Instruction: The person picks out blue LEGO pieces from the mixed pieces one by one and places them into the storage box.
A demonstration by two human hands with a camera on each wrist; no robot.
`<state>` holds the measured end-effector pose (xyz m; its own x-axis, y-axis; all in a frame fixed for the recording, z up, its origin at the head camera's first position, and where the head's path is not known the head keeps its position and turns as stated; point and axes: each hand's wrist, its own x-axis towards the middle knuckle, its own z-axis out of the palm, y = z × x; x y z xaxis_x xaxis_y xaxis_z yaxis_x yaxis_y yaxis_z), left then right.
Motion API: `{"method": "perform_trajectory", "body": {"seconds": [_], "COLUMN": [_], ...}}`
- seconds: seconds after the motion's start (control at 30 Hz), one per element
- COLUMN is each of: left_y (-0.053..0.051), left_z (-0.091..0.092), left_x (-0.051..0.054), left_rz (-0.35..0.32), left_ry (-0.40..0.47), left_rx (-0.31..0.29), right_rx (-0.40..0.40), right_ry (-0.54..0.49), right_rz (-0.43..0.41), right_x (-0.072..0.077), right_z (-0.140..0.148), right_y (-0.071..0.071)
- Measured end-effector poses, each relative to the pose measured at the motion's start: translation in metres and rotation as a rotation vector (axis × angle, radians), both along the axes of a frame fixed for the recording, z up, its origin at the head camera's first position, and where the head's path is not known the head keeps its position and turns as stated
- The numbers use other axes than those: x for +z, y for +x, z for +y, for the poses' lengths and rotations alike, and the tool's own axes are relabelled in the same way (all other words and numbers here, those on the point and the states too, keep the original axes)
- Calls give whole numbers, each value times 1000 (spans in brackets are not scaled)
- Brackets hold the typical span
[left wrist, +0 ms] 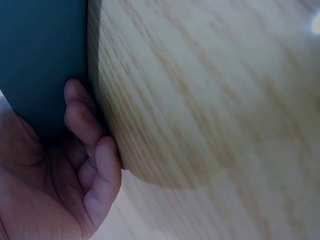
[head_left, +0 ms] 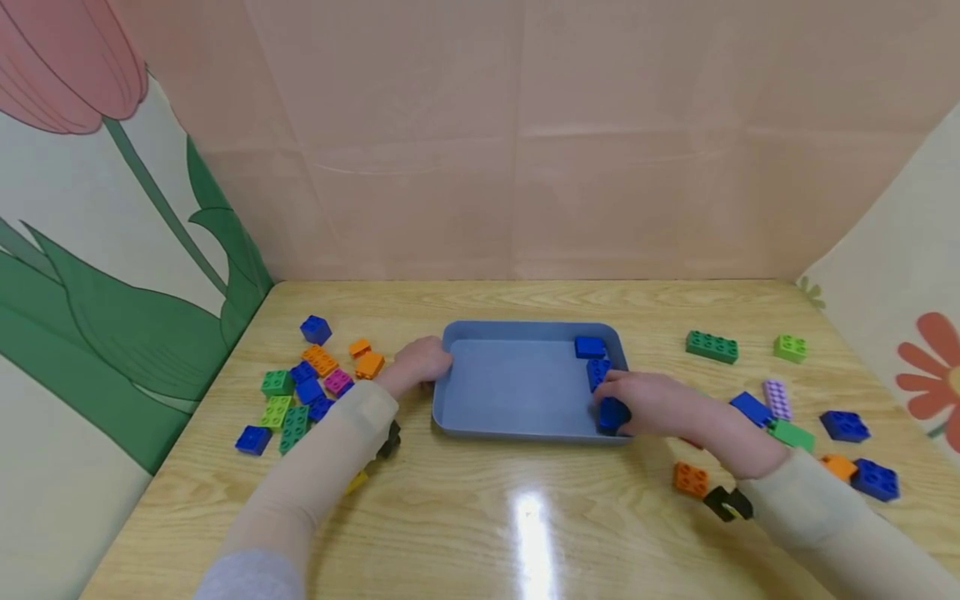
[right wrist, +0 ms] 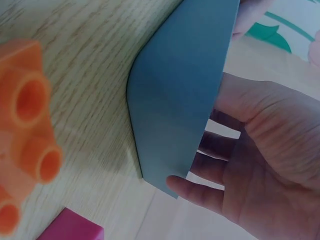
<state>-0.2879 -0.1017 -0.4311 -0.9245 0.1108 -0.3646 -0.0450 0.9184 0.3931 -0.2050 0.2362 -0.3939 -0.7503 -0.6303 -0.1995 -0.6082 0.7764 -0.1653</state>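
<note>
the tray (head_left: 517,383) holds blue bricks (head_left: 590,347) along its right end.

Looks like a play corner, at home or elsewhere hard to tell; has a tulip-patterned left panel (head_left: 97,325), flowered right panel (head_left: 892,300), pinkish backdrop (head_left: 517,167), wood-grain table (head_left: 450,517) and studded toy bricks (head_left: 320,360).

Wood-grain tabletop (head_left: 450,517) shows a bright glare streak (head_left: 533,542). Creased pinkish backdrop (head_left: 517,183) stands behind it. Left wall (head_left: 45,179) bears pink tulip (head_left: 71,58), green leaves (head_left: 135,333); right wall (head_left: 892,258), red-petalled flower (head_left: 939,335).
</note>
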Motion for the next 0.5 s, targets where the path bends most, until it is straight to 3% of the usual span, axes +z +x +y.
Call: {"method": "perform_trajectory", "body": {"seconds": [0.2, 0.5], "left_y": [1, 1], "left_z": [0, -1], "left_x": [2, 0], "left_rz": [-1, -3], "left_ry": [6, 18], "left_rx": [1, 4], "right_rx": [5, -48], "right_ry": [-1, -1], "right_rz": [2, -12], "right_x": [-2, -5], "right_z": [-1, -2], "right_y": [-1, 1]}}
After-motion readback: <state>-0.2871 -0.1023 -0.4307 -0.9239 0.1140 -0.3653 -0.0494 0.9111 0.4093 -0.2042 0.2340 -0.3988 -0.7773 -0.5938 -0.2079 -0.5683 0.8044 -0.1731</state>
